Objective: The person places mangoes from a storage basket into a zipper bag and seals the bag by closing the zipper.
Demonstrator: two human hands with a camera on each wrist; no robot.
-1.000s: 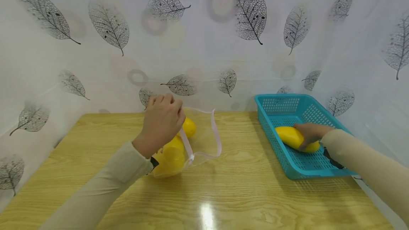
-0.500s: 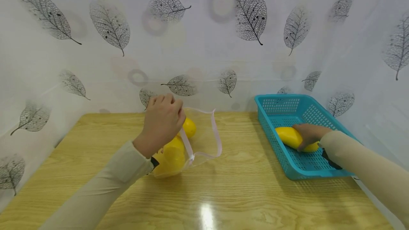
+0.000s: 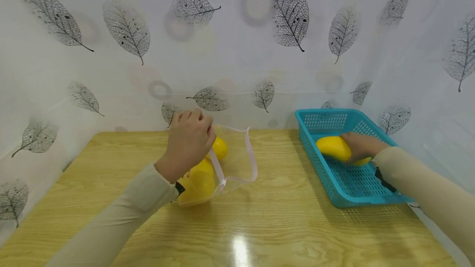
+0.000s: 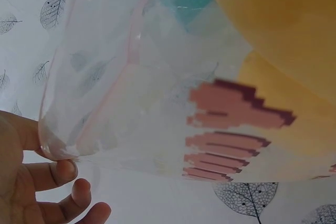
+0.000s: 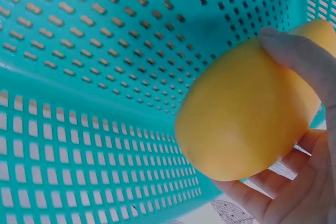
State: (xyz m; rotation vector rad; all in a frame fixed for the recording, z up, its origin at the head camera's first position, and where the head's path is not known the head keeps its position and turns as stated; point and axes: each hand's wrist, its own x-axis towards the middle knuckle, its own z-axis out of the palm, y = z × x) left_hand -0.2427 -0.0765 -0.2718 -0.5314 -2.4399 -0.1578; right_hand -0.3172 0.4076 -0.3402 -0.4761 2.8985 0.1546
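Note:
On the left of the table, my left hand pinches the mouth edge of a clear plastic bag with a pale pink zip strip. In the left wrist view, thumb and forefinger meet at the bag's edge, and a pink printed pattern shows on its side. Several yellow fruits lie inside the bag, partly hidden by the hand. At the right, my right hand grips a smooth yellow mango-like fruit inside the blue basket, thumb on one side and fingers on the other.
The wooden table spans the front, with the basket near its right edge. A pale curtain with black leaf prints hangs behind and at both sides. The basket's perforated walls surround the right hand.
My right hand has raised the yellow mango-like fruit slightly from the basket floor and tilted it, its left end moving up and away. My left hand and the bag stay as they were.

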